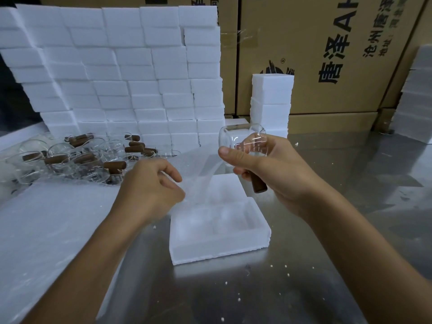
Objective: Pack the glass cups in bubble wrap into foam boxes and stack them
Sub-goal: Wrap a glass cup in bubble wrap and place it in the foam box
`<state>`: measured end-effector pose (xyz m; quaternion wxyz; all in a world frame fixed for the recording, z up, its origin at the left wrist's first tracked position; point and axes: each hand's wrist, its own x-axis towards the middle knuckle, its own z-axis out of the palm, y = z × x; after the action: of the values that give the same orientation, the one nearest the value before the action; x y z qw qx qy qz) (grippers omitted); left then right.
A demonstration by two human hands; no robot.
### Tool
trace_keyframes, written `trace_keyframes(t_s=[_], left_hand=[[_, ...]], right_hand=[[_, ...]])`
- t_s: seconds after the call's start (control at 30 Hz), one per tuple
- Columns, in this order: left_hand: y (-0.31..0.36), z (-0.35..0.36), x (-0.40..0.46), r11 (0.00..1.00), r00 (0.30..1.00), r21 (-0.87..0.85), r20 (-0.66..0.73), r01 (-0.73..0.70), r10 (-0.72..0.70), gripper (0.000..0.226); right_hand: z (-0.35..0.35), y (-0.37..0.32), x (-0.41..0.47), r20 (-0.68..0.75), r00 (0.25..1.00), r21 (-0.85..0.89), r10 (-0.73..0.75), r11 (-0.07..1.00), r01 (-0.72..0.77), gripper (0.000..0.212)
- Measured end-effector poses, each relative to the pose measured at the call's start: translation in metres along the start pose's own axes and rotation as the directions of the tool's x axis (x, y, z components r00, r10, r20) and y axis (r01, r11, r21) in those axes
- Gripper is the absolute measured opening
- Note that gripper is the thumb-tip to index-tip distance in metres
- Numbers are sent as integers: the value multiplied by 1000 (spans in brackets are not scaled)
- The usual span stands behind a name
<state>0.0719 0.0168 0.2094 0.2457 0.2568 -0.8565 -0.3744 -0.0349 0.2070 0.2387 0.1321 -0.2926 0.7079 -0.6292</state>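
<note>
The right hand [268, 164] is gripping a glass cup [243, 139] by its rim side, thumb across the front, with the cup's brown wooden handle [258, 184] poking down below the fingers; the cup is hanging in the air just above the far edge of the open foam box [219, 232]. The left hand [152, 183] is pinching the edge of a thin translucent wrap sheet [201, 169], which is stretching up toward the cup. Judging by this, the wrapping step is in hand: the sheet is not yet around the glass. The next move is calling for the sheet to be drawn round the cup and tucked, then the bundle lowered into one of the box's compartments, which look empty though the white foam makes that hard to read. On the left a pile of unwrapped cups [77, 157] is lying beside a stack of wrap sheets [46, 230]. Behind is standing a wall of closed foam boxes [121, 73], with a short stack [271, 101] near it, in front of cardboard cartons [327, 54], all on the steel table [327, 230]
</note>
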Motion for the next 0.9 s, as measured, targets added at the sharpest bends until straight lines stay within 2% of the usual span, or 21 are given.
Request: trace_keyframes(t_s=[0.07, 0.13, 0.23, 0.27, 0.37, 0.43, 0.6, 0.77, 0.9], left_hand=[[-3, 2, 1, 998, 995, 20, 80, 63, -64, 20], [-4, 5, 2, 994, 989, 15, 102, 110, -111, 11], [-3, 7, 3, 983, 980, -44, 106, 176, -171, 27], [-2, 7, 2, 982, 978, -58, 115, 181, -173, 26], [1, 10, 0, 981, 982, -111, 128, 157, -142, 23], [3, 14, -3, 983, 986, -125, 114, 133, -118, 20], [1, 20, -4, 986, 994, -129, 55, 102, -95, 26], [-4, 19, -1, 941, 979, -276, 101, 197, -176, 21], [-9, 20, 3, 864, 954, -406, 104, 299, -281, 12]], right_hand=[[1, 0, 0, 10, 1000, -3, -1, 1000, 1, 46], [1, 2, 0, 21, 1000, -4, -13, 1000, 13, 54], [4, 4, 0, 48, 999, -5, -22, 1000, 22, 67], [6, 6, 0, 65, 997, 41, -35, 999, 33, 65], [19, 11, -1, 144, 982, 287, -122, 955, 77, 37], [28, 21, 0, 190, 974, 344, -124, 938, 52, 43], [41, 35, 0, 252, 966, 214, -48, 977, -7, 33], [34, 47, 5, 337, 938, 145, -79, 989, 31, 40], [28, 52, 6, 404, 911, -3, -80, 996, 89, 41]])
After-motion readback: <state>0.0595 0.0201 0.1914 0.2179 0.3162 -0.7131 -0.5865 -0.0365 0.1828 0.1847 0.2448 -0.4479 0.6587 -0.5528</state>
